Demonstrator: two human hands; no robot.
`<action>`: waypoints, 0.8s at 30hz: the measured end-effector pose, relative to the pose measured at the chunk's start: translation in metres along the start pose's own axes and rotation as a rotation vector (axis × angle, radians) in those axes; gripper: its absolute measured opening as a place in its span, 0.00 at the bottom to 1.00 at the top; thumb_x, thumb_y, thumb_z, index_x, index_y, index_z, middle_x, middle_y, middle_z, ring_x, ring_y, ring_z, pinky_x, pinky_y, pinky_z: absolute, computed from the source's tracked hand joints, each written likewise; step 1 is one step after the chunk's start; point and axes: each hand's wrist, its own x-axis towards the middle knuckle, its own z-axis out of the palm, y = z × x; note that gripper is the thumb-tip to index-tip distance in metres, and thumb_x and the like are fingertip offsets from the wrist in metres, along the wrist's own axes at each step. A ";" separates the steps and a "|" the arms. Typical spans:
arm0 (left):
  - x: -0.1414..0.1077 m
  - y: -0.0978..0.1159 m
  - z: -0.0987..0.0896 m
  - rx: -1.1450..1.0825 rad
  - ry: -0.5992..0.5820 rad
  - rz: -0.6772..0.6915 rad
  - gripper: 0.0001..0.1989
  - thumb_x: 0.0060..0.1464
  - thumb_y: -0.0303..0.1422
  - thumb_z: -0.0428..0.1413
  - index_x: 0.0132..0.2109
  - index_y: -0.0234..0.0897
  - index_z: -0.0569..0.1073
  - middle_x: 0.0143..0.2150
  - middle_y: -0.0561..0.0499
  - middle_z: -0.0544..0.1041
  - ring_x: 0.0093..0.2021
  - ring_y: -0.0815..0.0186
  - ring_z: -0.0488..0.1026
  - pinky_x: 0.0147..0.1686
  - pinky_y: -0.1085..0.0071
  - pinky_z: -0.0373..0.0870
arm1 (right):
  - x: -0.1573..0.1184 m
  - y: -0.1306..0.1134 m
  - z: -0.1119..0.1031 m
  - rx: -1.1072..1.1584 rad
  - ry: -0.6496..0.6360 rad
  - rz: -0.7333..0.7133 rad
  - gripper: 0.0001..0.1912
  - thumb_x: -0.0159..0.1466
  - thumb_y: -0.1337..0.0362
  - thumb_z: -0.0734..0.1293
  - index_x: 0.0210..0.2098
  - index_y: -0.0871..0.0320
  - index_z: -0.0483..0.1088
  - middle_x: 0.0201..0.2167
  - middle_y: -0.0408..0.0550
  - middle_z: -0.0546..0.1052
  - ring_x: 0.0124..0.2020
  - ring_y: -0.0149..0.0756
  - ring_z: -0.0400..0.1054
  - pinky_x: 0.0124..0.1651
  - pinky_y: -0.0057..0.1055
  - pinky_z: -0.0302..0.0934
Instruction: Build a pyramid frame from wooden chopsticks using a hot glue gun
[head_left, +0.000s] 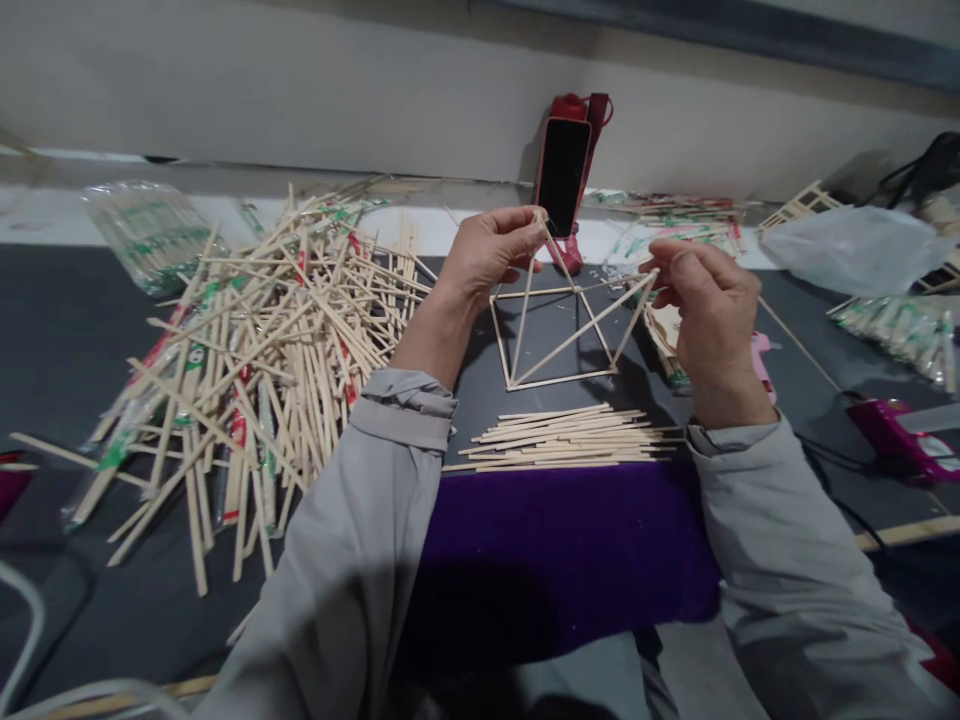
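A frame of joined wooden chopsticks stands on the dark table, with a four-sided base and sticks slanting upward from its corners. My left hand pinches the joined stick ends at the left peak. On the other side, my right hand has its fingertips closed on the stick ends at the right peak. Just in front of the frame lies a small row of loose chopsticks. The exact joint under each set of fingertips is partly hidden.
A large heap of chopsticks, some in wrappers, covers the left side. A phone leans against a red bottle at the back. On the right are a plastic bag, a magenta device and cables. Purple cloth lies nearest me.
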 end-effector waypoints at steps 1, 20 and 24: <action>0.000 0.000 0.000 0.003 0.004 -0.004 0.13 0.59 0.35 0.68 0.50 0.38 0.83 0.41 0.47 0.83 0.37 0.62 0.81 0.29 0.73 0.62 | 0.000 0.000 0.000 0.001 0.006 0.013 0.15 0.64 0.47 0.74 0.41 0.50 0.83 0.34 0.45 0.82 0.33 0.37 0.75 0.29 0.34 0.67; -0.001 -0.002 -0.001 0.009 0.036 -0.002 0.18 0.55 0.39 0.71 0.52 0.42 0.83 0.42 0.47 0.85 0.36 0.63 0.82 0.30 0.72 0.67 | -0.001 0.000 -0.001 0.007 0.014 0.045 0.13 0.64 0.49 0.73 0.40 0.49 0.82 0.33 0.46 0.81 0.31 0.38 0.75 0.27 0.35 0.64; -0.003 0.001 -0.002 0.038 0.044 -0.007 0.18 0.53 0.41 0.71 0.49 0.41 0.83 0.41 0.47 0.85 0.35 0.64 0.81 0.29 0.73 0.66 | -0.001 0.000 -0.002 0.017 0.009 0.040 0.14 0.65 0.48 0.73 0.40 0.51 0.82 0.33 0.46 0.81 0.32 0.37 0.75 0.27 0.33 0.63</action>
